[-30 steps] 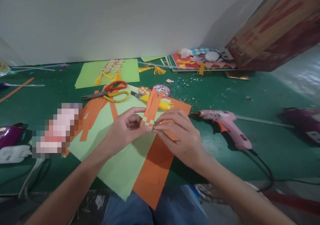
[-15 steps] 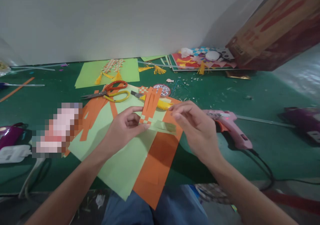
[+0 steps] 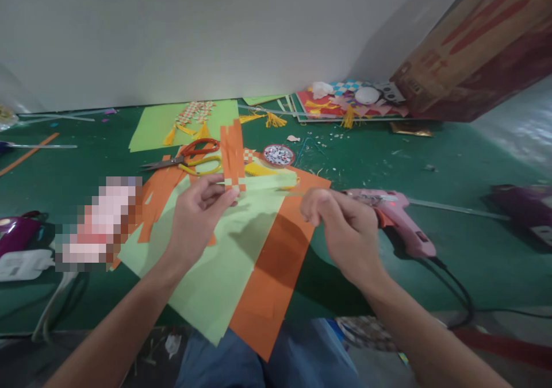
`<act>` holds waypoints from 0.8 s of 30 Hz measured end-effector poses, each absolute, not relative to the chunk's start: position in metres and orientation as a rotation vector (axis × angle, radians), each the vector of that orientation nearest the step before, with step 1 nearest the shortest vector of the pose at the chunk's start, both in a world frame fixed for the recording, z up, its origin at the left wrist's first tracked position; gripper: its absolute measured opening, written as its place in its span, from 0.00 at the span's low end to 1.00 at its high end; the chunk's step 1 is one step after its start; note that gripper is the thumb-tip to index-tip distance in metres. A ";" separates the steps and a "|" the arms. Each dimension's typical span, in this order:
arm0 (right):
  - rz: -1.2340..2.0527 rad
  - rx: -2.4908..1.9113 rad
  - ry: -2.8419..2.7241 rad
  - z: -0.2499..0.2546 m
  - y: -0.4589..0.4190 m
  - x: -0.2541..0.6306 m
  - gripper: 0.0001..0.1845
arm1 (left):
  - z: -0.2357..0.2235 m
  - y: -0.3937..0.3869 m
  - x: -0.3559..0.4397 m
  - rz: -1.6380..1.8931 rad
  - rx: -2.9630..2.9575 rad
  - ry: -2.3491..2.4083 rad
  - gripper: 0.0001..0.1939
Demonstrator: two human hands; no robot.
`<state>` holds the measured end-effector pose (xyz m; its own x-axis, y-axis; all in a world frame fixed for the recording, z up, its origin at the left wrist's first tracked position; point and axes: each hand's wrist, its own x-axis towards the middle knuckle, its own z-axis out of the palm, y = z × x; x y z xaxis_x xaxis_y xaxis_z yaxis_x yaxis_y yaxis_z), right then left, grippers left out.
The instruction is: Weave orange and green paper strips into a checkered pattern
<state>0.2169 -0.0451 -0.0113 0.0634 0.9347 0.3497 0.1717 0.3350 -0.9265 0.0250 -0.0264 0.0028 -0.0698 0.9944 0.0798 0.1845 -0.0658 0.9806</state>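
Note:
My left hand (image 3: 194, 212) pinches a small piece of woven paper strips (image 3: 233, 155) at its checkered lower end. Orange strips stand up from the weave, and pale green strips (image 3: 271, 180) stick out of it to the right. My right hand (image 3: 347, 227) is closed, just beyond the free ends of the green strips; whether something thin is in its fingers I cannot make out. Beneath both hands lie a light green sheet (image 3: 215, 279) and an orange sheet (image 3: 269, 273). A yellow cutter (image 3: 259, 170) is partly hidden behind the green strips.
Scissors (image 3: 183, 161) lie on loose orange strips (image 3: 161, 198) to the left. A pink glue gun (image 3: 405, 221) with its cord is at the right. Behind are a round dish of small bits (image 3: 279, 155), tasselled woven pieces (image 3: 194, 115) and a cardboard box (image 3: 470, 54).
My left hand has moved left with the woven piece, which now stands more upright. The right hand has shifted slightly right and its fingers have curled in more.

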 end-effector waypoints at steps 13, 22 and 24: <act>1.652 -0.997 -1.169 -0.015 -0.039 0.216 0.20 | -0.002 -0.031 0.023 1.301 2.342 0.907 0.09; 1.486 -1.137 -0.874 -0.012 -0.037 0.215 0.13 | -0.005 -0.030 0.024 1.026 2.243 1.197 0.14; 1.429 -1.131 -0.755 -0.010 -0.035 0.216 0.13 | -0.007 -0.033 0.022 0.813 2.206 1.400 0.18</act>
